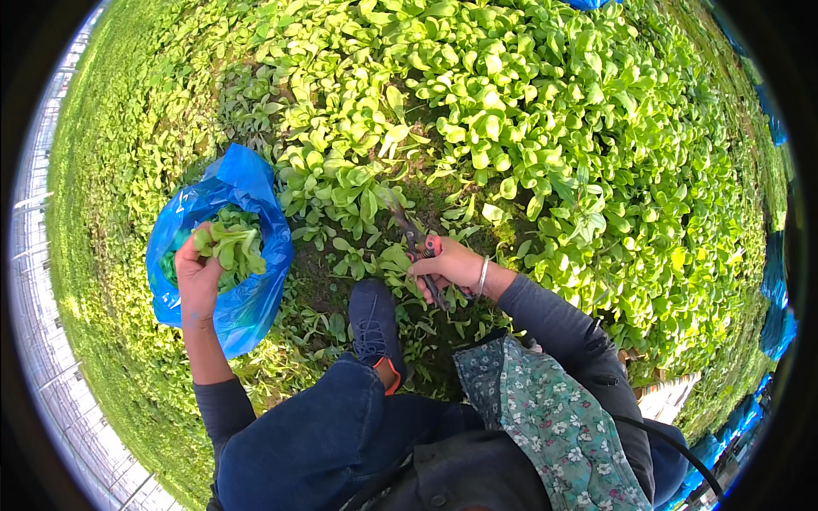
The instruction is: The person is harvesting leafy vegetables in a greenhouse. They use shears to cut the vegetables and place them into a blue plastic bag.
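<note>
My left hand [199,271] holds a small bunch of leafy greens [238,248] over the mouth of a blue plastic bag [252,319]. More green leaves lie inside the bag. My right hand [447,265] grips pruning shears [409,233] with red and dark handles, their blades pointing up and left at the low leafy plants [348,191] in front of me. The blade tips are blurred, so whether they touch a leaf cannot be told. Between my hands, patches of soil [319,274] show among small plants and loose leaves.
My shoe [374,319] stands on the ground between the hands. Dense leafy plants [613,160] spread ahead and to the right. Several blue plastic bags [776,326] line the far right edge. A light-coloured crate [668,396] is partly visible behind my right arm. A black cable [677,447] runs at lower right.
</note>
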Action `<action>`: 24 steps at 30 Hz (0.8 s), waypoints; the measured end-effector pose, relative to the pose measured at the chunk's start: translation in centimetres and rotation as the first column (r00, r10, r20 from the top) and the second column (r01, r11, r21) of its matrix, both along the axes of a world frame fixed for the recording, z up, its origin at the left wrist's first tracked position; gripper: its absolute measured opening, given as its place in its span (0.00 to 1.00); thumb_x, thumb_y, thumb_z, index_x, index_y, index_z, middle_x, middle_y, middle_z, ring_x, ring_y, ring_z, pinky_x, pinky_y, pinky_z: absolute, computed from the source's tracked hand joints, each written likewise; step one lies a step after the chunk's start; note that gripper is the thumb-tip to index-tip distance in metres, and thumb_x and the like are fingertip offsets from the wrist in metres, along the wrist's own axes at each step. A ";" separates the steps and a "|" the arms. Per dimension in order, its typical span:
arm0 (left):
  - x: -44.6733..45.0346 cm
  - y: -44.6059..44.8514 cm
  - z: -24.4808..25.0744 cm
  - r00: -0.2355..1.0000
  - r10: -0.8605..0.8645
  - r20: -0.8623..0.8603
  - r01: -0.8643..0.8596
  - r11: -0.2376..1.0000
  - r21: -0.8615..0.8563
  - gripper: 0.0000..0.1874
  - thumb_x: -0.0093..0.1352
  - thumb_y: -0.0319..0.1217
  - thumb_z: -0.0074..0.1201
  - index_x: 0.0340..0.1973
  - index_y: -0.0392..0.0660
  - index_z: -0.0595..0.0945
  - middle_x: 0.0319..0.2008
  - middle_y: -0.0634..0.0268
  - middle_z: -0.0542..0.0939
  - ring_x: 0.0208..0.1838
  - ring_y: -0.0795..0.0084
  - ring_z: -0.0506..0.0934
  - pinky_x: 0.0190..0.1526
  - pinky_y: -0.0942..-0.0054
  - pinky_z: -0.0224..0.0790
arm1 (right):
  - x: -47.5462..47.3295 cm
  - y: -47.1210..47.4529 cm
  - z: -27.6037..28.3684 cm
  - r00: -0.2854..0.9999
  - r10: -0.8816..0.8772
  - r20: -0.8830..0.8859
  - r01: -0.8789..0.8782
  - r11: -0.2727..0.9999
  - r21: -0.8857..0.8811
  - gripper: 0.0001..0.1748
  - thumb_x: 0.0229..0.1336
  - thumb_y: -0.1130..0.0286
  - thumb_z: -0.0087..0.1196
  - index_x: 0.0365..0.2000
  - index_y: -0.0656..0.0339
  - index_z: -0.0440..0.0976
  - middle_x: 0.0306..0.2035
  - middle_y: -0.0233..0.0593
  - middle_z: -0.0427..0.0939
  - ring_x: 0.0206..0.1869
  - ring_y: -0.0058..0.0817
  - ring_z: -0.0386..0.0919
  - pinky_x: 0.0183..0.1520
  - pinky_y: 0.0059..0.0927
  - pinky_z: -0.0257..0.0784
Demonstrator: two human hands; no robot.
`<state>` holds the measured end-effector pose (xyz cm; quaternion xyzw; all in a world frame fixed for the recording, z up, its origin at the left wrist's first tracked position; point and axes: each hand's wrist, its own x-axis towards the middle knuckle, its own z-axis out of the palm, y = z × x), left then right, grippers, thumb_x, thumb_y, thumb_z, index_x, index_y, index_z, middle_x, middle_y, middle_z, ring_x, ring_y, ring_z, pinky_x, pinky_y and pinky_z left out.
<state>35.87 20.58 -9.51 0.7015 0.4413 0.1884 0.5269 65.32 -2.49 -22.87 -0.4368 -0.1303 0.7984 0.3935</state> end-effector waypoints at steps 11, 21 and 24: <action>6.6 -7.7 -4.0 0.847 -0.293 -0.444 0.319 0.948 -0.017 0.16 0.60 0.30 0.64 0.43 0.40 0.81 0.42 0.55 0.79 0.32 0.67 0.81 0.30 0.72 0.71 | -2.4 0.5 -3.3 0.852 0.505 0.134 -0.464 0.850 -0.250 0.37 0.59 0.37 0.47 0.30 0.69 0.73 0.23 0.46 0.79 0.23 0.35 0.82 0.24 0.36 0.81; 5.2 -8.7 -16.6 0.921 -0.103 -0.375 0.084 0.994 -0.064 0.12 0.64 0.32 0.62 0.39 0.40 0.80 0.20 0.68 0.75 0.23 0.76 0.73 0.26 0.75 0.64 | -5.1 2.1 -4.0 0.882 0.453 0.128 -0.413 0.875 -0.252 0.33 0.61 0.37 0.45 0.26 0.61 0.71 0.18 0.35 0.74 0.18 0.28 0.76 0.21 0.33 0.77; 4.4 -6.8 -16.4 0.978 0.055 -0.203 -0.121 0.935 -0.332 0.07 0.69 0.32 0.59 0.37 0.42 0.80 0.19 0.76 0.71 0.25 0.85 0.69 0.27 0.81 0.60 | -4.5 1.1 -3.6 0.895 0.412 0.174 -0.373 0.902 -0.217 0.31 0.60 0.40 0.49 0.24 0.62 0.71 0.17 0.34 0.74 0.17 0.27 0.76 0.18 0.30 0.76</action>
